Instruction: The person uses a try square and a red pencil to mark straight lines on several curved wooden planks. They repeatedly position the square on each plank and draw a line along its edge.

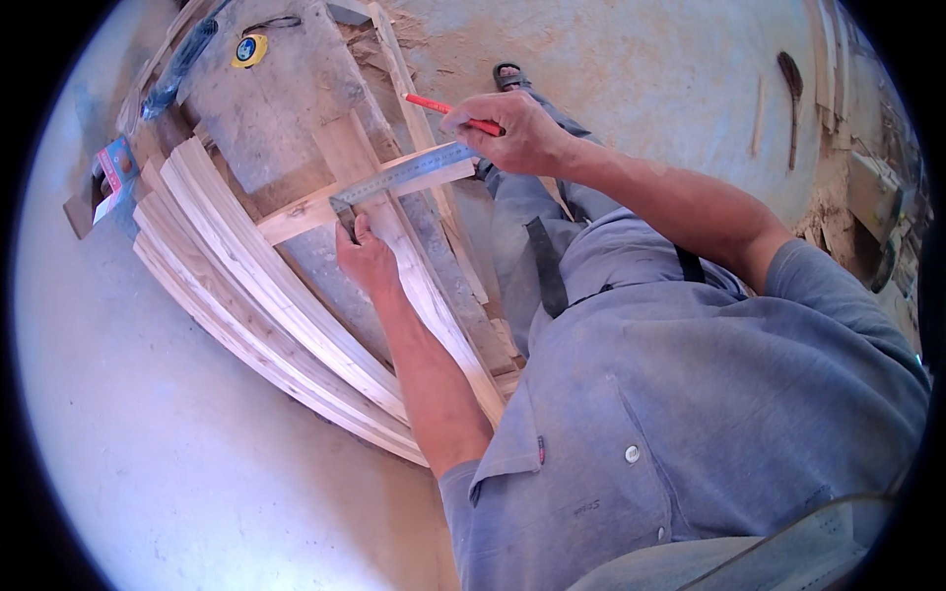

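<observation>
A metal try square with a graduated blade lies across a pale wooden crosspiece and a longer board. My left hand grips the square at its left end, with thumb and fingers closed around the corner. At the blade's other end is my right hand, wrapped around a red pencil. The pencil points left, above the blade and off the wood. My right fingers hover by the blade's far end; whether they touch it I cannot tell.
Long wooden strips lie stacked on the left. A yellow tape measure rests on the worn bench top. Beside the strips sits a small pink-and-blue box. A dark brush-like tool and scrap wood lie on the right.
</observation>
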